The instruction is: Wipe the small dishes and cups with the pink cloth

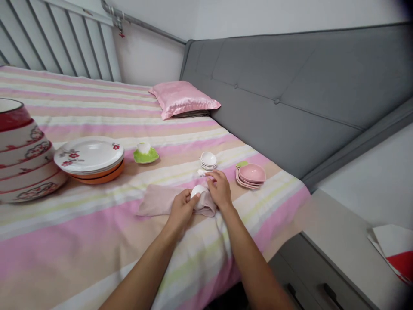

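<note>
My left hand (183,206) is closed on a small white dish (198,190), its thumb over the near edge. A pinkish-beige cloth (158,200) lies flat on the bed to the left and bunches up under the dish. My right hand (220,189) has its fingers curled at the raised end of the cloth, which it seems to grip; part of the contact is hidden. Just beyond its fingertips lie a small white piece (202,172) and a stack of small white dishes (208,160). Pink fruit-shaped dishes (253,174) are stacked right of that hand.
Left of my hands are a green-and-white leaf-shaped dish (146,156), stacked flowered plates (93,153) over orange ones, and tall stacked bowls (27,163). A pink pillow (185,99) lies by the grey headboard (274,82). A nightstand (342,232) stands to the right.
</note>
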`<state>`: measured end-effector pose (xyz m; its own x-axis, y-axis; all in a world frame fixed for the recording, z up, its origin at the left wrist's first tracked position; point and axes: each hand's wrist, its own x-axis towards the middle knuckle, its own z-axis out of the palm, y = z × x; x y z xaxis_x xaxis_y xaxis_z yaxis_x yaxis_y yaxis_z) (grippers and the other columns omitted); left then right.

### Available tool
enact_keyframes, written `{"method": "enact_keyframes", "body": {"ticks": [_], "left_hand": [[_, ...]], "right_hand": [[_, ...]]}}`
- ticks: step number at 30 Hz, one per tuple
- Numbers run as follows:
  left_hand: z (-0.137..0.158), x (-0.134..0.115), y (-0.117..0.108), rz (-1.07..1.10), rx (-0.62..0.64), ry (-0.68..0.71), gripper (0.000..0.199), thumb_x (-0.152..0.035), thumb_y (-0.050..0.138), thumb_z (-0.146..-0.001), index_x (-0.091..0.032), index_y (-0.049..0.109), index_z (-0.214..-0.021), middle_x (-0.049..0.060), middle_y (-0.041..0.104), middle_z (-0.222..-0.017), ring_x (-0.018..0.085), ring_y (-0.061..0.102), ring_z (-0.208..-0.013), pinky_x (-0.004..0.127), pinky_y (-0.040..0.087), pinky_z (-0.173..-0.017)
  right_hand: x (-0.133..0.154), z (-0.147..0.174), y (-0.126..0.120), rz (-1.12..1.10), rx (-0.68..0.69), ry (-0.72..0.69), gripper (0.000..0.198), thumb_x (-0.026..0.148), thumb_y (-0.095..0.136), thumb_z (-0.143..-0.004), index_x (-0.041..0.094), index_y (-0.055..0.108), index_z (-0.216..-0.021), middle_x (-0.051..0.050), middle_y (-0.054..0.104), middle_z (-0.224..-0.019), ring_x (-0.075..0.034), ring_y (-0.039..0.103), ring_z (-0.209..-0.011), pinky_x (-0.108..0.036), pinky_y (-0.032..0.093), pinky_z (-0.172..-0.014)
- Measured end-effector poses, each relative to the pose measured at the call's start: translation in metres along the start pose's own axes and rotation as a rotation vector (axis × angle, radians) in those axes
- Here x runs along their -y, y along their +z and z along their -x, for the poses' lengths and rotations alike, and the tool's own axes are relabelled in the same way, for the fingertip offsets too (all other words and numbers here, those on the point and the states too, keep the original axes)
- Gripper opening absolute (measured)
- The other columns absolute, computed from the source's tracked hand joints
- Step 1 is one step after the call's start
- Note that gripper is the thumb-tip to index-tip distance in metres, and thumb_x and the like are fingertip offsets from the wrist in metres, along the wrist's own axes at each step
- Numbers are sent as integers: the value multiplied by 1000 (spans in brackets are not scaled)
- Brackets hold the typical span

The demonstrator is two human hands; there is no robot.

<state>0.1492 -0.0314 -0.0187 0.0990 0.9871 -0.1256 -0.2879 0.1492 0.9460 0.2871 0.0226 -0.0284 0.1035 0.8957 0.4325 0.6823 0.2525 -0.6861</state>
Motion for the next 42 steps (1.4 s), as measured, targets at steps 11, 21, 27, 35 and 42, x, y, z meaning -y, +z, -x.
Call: {"method": "enact_keyframes", "body": {"ticks": [11, 21, 27, 35, 42], "left_hand": [[-2, 3, -4, 18, -12, -11, 31, -42, 68, -65, -15, 57, -76, -1, 58, -61, 13, 54, -58, 25, 40, -59], [-1, -2, -2, -20, -19, -56, 36, -45, 67, -66, -14, 58, -81, 0, 61, -65, 13, 55, -59, 25, 40, -59], [0, -4, -1, -18, -12, -54, 40, -47, 68, -64, -14, 59, -83, 3, 64, -70, 17, 59, -65, 27, 42, -61], [-1, -1, -2, -76, -27, -17, 39, -50, 66, -64, -14, 60, -80, 3, 63, -65, 17, 59, -62, 26, 42, -56], [0, -1, 0, 21, 2, -36, 37, -46, 68, -64, -14, 59, -81, 1, 62, -66, 16, 59, -63, 28, 45, -63]], "right_hand": [[-8, -34, 24, 183, 130, -47, 28, 3, 53, -69, 21, 72, -77, -6, 69, -88, -18, 62, -86, -32, 47, -84], [-33, -56, -107, 332, -297, 51, 34, 13, 47, -74, 11, 69, -99, -17, 60, -113, -25, 56, -105, -41, 39, -97], [-63, -71, -150, 378, -363, 138, 35, 15, 51, -71, 9, 68, -101, -22, 58, -116, -24, 62, -90, -43, 40, -94], [12, -7, -101, -112, 3, 41, 26, 26, 54, -75, 19, 70, -95, -7, 71, -93, -19, 64, -76, -33, 51, -71], [37, 49, -36, 29, 34, 126, 38, 26, 62, -71, 18, 64, -108, -12, 66, -105, -25, 62, -91, -40, 49, -80]]}}
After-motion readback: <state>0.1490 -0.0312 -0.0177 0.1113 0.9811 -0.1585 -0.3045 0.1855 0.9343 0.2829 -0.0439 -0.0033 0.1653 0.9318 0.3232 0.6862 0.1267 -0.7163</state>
